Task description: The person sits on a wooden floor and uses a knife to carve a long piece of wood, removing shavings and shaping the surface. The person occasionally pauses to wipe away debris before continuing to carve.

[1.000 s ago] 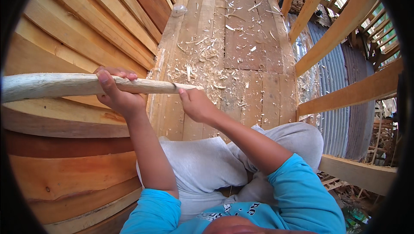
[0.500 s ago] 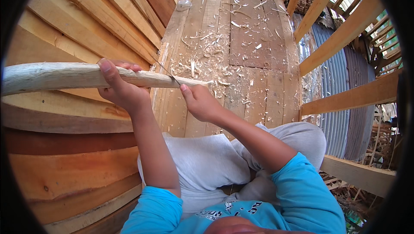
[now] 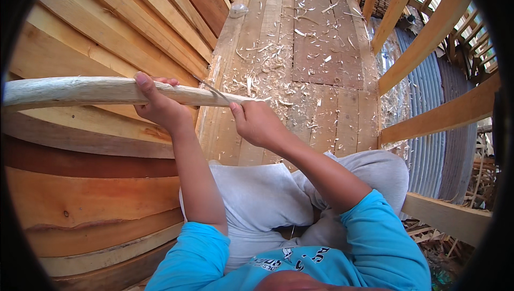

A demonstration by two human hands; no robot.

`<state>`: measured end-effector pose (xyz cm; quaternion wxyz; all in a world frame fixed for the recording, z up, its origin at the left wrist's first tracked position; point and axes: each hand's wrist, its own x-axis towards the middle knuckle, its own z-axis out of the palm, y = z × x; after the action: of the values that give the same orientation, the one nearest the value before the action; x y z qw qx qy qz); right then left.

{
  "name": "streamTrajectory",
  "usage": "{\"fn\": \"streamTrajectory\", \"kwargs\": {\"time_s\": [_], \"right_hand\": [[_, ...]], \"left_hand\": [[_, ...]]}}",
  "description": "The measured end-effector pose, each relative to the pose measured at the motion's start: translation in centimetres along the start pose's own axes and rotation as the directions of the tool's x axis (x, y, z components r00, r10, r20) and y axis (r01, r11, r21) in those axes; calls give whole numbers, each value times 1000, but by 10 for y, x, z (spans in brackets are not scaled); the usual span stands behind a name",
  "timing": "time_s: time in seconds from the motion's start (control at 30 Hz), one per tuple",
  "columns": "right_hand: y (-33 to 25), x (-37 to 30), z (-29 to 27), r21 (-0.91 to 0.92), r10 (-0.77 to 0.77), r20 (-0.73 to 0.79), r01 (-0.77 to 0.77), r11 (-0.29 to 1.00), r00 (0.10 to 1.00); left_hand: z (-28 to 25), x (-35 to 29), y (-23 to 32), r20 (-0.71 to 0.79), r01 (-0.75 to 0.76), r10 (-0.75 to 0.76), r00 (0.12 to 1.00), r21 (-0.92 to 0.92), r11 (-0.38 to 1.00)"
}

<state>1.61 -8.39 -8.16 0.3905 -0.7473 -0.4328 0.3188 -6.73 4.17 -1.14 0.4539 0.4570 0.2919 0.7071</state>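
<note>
In the head view, a pale, barked-off wooden pole (image 3: 80,91) lies crosswise in the air, running from the left rim, in front of the plank wall (image 3: 80,50), to a narrow tip above the floorboards (image 3: 342,125). The left hand (image 3: 163,110) is closed around it from below, thumb on the near face, fingertips showing over the far side. The right hand (image 3: 258,125) is curled tight near the tip, apparently around the handle of a thin knife (image 3: 210,87), though the handle itself is hidden; the blade slants across the pole.

The pole looks stiff and fairly heavy, thickest toward the left, so its weight probably pulls that way; its far end is out of view. The shaved surface may be a little slick, and the thin tip likely splinters easily. The left hand's place, well clear of the blade, seems the sound hold; wood shavings (image 3: 270,65) litter the boards.
</note>
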Motion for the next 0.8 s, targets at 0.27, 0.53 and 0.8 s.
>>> {"fn": "streamTrajectory", "kwargs": {"time_s": [0.27,0.53,0.8], "right_hand": [[124,39,33,6,175,-106,-175,984,979],[65,24,16,160,128,-68,-116,980,989],[-9,6,-1,119,53,36,-57,991,998]], "left_hand": [[18,-25,2,288,5,33,957,-131,991],[22,-31,7,107,-35,33,994,16,999],[11,-26,4,112,-41,41,993,-1,999]]}}
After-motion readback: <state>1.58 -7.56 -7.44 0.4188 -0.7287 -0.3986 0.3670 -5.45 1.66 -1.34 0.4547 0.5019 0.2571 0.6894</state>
